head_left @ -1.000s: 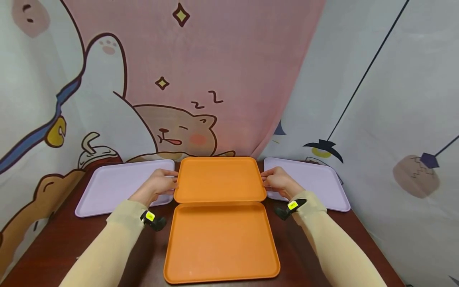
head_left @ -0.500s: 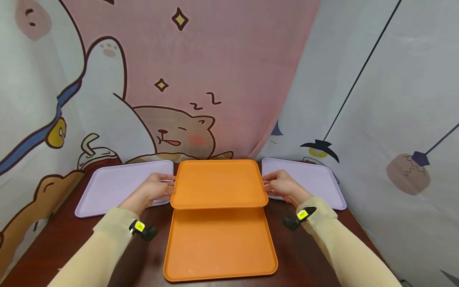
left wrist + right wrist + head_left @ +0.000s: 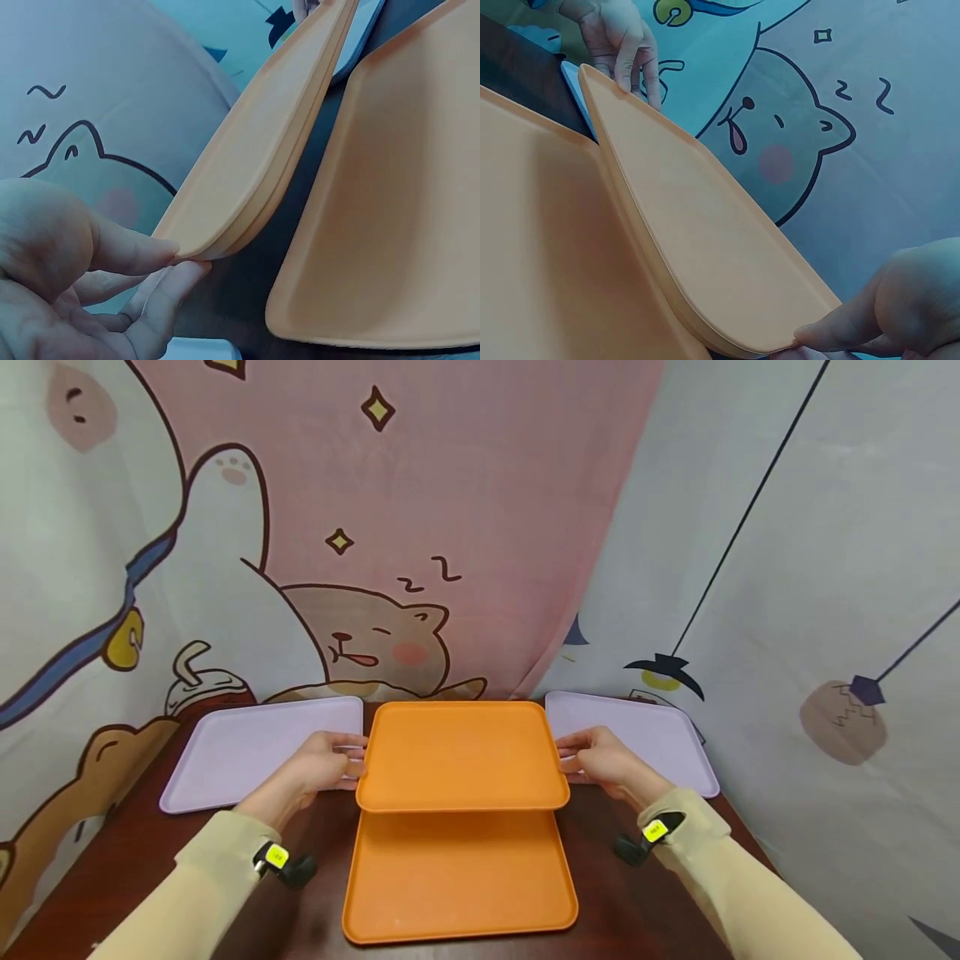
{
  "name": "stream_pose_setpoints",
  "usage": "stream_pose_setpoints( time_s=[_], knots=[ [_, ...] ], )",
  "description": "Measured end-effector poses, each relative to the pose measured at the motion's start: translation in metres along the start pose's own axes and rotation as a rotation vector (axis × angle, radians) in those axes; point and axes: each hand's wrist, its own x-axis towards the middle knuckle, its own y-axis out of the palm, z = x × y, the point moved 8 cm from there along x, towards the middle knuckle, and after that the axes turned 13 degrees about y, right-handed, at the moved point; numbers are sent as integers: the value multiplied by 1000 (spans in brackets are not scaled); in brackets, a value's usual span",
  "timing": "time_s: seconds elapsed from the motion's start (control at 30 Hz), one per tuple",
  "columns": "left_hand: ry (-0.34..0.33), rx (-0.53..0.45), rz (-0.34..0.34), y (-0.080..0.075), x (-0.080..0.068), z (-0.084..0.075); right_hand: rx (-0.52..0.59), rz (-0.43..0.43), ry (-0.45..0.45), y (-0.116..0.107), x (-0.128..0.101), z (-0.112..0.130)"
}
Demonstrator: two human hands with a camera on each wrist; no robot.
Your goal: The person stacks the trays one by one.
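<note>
Head view, left hand (image 3: 318,768), right hand (image 3: 603,762) pinching upper orange tray (image 3: 461,756) edges

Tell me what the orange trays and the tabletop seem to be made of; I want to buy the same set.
The lifted orange tray, gripped by the left hand and right hand, looks like matte moulded plastic: uniform colour, thin rounded rim, no sheen. The lower orange tray matches it. The table looks like dark reddish wood or wood-look laminate with a slight gloss; which one is unclear.

Two lilac trays (image 3: 247,752) (image 3: 645,735) lie on the table (image 3: 135,868) at ten and two o'clock; a cartoon curtain (image 3: 420,527) hangs behind.
</note>
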Motion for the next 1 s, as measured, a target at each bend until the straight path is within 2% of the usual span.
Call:
stream_pose_setpoints(
  time_s=[0.37,0.73,1.0],
  knots=[
    [37,-8,-4,6,-17,-5,14,11,-2,0,-17,-4],
    [34,-39,-16,10,-35,-4,31,49,-17,2,-33,-9],
    [71,-57,9,13,-48,-5,42,65,-15,5,-40,-19]
  ],
)
